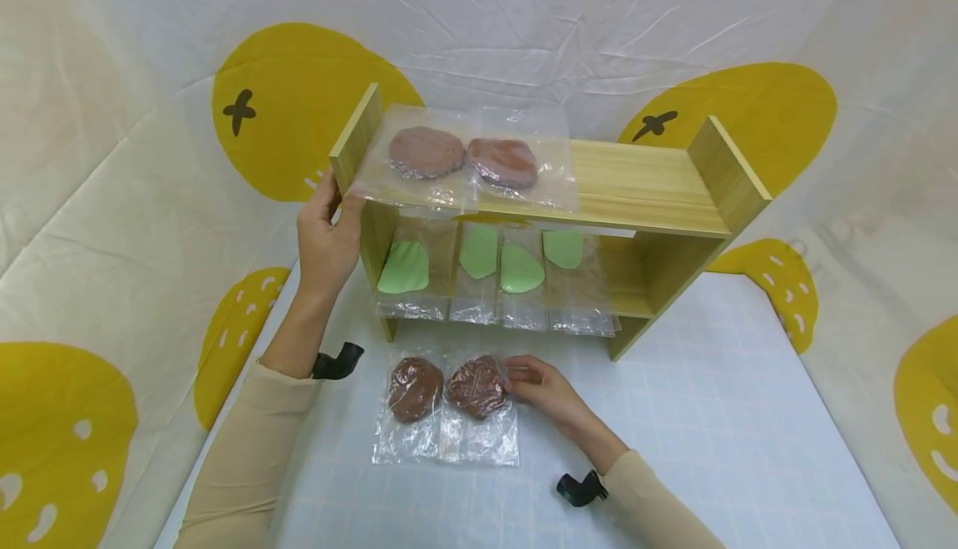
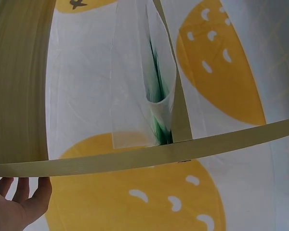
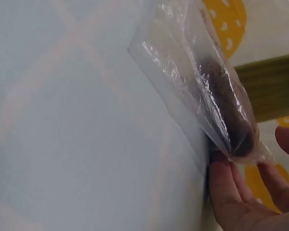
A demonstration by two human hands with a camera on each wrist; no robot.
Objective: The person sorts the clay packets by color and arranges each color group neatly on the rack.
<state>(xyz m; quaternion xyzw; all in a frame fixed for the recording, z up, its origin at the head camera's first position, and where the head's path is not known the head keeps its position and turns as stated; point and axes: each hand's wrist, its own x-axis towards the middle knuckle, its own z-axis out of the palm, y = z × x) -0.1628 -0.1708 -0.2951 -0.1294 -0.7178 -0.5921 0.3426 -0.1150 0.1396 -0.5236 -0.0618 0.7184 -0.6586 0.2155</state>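
Note:
My left hand [image 1: 329, 229] grips the left end panel of a small wooden shelf [image 1: 636, 187], thumb near the front edge; in the left wrist view its fingertips touch the panel's outer side. On the table, my right hand [image 1: 545, 391] touches the edge of a clear bag holding a brown, patty-like disc [image 1: 476, 387]. In the right wrist view its fingers [image 3: 226, 192] reach the bag's edge and the thumb stands apart. Beside it lies another bagged brown disc [image 1: 415, 389]. Two more bagged discs, the left one [image 1: 427, 152] and the right one [image 1: 503, 163], lie on the top board.
Several clear bags with light green, leaf-like pieces [image 1: 521, 269] stand in a row on the lower board. The shelf's right end panel [image 1: 729, 170] rises above the top board. A pale checked cloth [image 1: 718, 416] covers the table, with a patterned curtain [image 1: 516, 42] around it.

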